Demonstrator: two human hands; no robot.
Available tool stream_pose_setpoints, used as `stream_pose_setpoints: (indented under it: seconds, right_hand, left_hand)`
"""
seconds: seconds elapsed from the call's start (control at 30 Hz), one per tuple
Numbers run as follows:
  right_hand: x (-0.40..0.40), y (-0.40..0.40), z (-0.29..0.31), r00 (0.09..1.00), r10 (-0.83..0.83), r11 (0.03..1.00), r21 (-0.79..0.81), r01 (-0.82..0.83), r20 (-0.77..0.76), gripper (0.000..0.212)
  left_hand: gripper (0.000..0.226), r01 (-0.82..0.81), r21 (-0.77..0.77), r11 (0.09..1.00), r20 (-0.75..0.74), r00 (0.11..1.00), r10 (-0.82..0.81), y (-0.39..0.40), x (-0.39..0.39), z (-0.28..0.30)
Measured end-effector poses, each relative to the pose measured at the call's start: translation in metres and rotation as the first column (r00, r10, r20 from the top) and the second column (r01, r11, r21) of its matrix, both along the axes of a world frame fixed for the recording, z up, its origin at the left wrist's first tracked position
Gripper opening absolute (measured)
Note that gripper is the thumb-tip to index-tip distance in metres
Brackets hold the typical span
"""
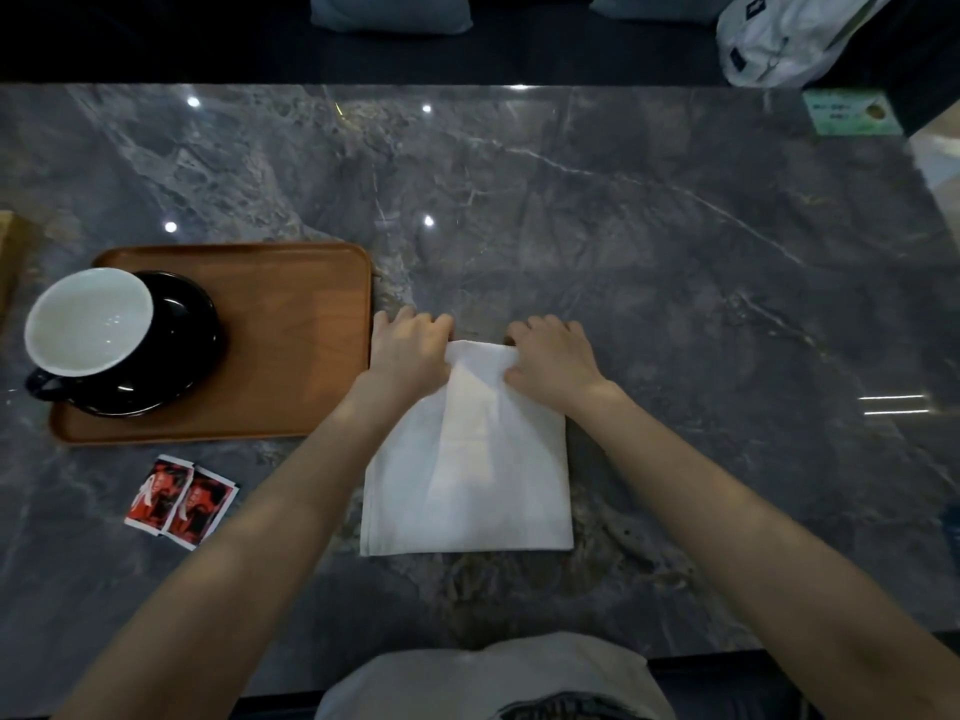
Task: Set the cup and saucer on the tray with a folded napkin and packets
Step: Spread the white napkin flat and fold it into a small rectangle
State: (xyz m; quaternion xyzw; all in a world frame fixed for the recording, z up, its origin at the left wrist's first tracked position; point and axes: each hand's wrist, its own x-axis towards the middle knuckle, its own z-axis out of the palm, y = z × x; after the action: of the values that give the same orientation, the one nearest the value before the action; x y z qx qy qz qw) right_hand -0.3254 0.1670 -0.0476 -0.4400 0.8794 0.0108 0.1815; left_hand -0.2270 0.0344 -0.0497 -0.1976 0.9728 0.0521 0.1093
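Note:
A white napkin (470,470) lies flat on the grey marble table (623,226), in front of me. My left hand (410,348) pinches its far left corner and my right hand (553,356) pinches its far right corner; that far edge is bunched between them. To the left, a brown wooden tray (291,324) carries a black saucer (192,324) with a black cup (88,324), white inside, standing on it. Two red and black packets (179,501) lie side by side on the table just in front of the tray.
A green card (852,114) lies at the table's far right corner. Behind the far edge is a dark bench with blue-grey cushions (389,13) and a white bag (789,33). A pale wooden object (6,252) shows at the left border.

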Motion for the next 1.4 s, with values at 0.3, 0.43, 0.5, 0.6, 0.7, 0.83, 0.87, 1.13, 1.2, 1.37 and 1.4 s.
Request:
stream_pose_setpoints:
  seconds: [0.3,0.43,0.5,0.6,0.7,0.83,0.87,1.13,1.2,1.37,1.4]
  right_hand:
    - [0.000,0.015,0.021,0.998,0.057,0.998,-0.015,-0.057,-0.013,0.024]
    - [0.008,0.032,0.034,0.999,0.043,0.998,-0.036,-0.043,0.003,0.012]
    - [0.015,0.041,0.039,0.996,0.073,0.994,-0.076,-0.077,-0.050,0.015]
    - [0.028,0.056,0.043,0.988,0.096,0.987,-0.117,-0.111,-0.124,0.017]
    - [0.042,0.071,0.043,0.970,0.147,0.956,-0.223,-0.189,-0.191,0.010]
    - [0.064,0.093,0.038,0.955,0.161,0.917,-0.320,-0.239,-0.250,0.010]
    - [0.070,0.099,0.033,0.956,0.161,0.912,-0.334,-0.239,-0.245,0.010]
    - [0.115,0.132,-0.005,0.960,0.111,0.877,-0.429,-0.216,-0.256,0.026]
    - [0.124,0.138,-0.014,0.955,0.095,0.834,-0.502,-0.230,-0.280,0.030]
    - [0.133,0.151,-0.039,0.948,0.120,0.854,-0.456,-0.250,-0.296,0.032]
    - [0.133,0.153,-0.042,0.947,0.125,0.869,-0.428,-0.247,-0.295,0.035]
  left_hand:
    - [0.022,0.098,-0.020,0.995,0.040,0.994,-0.097,-0.010,0.024,0.018]
    - [0.017,0.148,-0.019,0.989,0.052,0.988,-0.147,-0.004,0.034,0.032]
    - [0.019,0.138,-0.019,0.990,0.063,0.989,-0.137,0.002,0.041,0.036]
    - [0.017,0.148,-0.024,0.989,-0.003,0.989,-0.148,0.012,0.059,0.039]
    - [0.007,0.172,0.015,0.985,-0.176,0.970,-0.167,0.021,0.083,0.040]
    - [0.023,0.238,0.014,0.971,-0.263,0.938,-0.226,0.034,0.110,0.032]
    - [0.028,0.242,-0.019,0.970,-0.276,0.931,-0.237,0.037,0.116,0.030]
    - [0.053,0.322,-0.096,0.942,-0.223,0.915,-0.336,0.053,0.155,-0.004]
    - [0.053,0.301,-0.098,0.948,-0.182,0.932,-0.315,0.057,0.161,-0.012]
    - [0.053,0.244,-0.114,0.963,-0.176,0.949,-0.261,0.065,0.175,-0.024]
    - [0.051,0.240,-0.115,0.964,-0.175,0.950,-0.258,0.066,0.177,-0.025]
